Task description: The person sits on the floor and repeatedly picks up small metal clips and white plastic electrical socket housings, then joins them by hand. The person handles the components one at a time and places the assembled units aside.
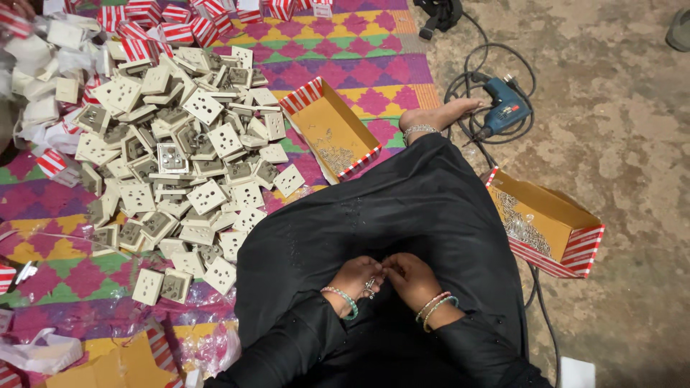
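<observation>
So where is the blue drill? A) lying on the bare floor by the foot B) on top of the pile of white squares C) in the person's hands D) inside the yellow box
A: the blue drill lies on the bare floor among its black cable, just beside the foot, away from both hands.

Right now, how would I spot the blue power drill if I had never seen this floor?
Start at the person's bare foot poking out past the black garment onto the bare concrete floor. Just to its right lies the blue drill, ringed by loops of black cable. It is the only blue tool; the things nearby are red-striped cardboard boxes.
</observation>
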